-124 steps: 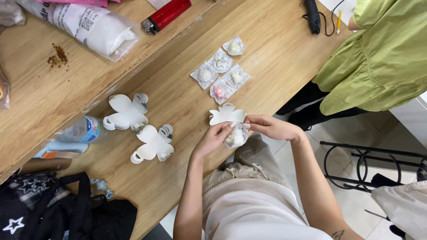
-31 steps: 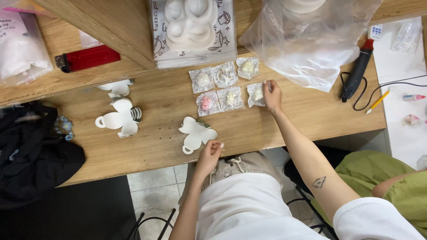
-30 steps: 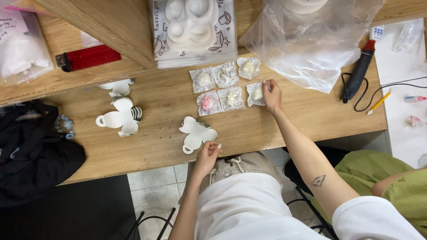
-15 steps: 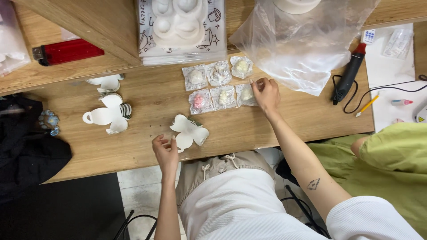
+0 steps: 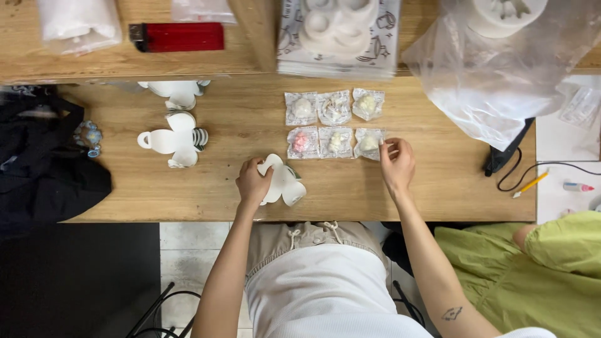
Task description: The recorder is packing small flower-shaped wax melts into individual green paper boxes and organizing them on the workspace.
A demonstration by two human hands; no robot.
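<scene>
Left hand (image 5: pixel 252 182) grasping white plaster figure (image 5: pixel 283 181); right hand (image 5: pixel 396 164) seemingly pinching small packet (image 5: pixel 369 144).

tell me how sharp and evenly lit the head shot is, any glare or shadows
Head view: soft, even light on the wooden table, only faint shadows under the left hand and right hand; mild sheen on the clear plastic bag; the small packets are slightly soft, their contents hard to make out; mild wide-angle bending at the edges.

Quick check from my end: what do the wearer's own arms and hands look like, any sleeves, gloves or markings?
Both arms are bare to the hands, with no sleeves or gloves showing. The left hand and right hand appear to carry no rings. A small dark tattoo marks the right forearm.
</scene>
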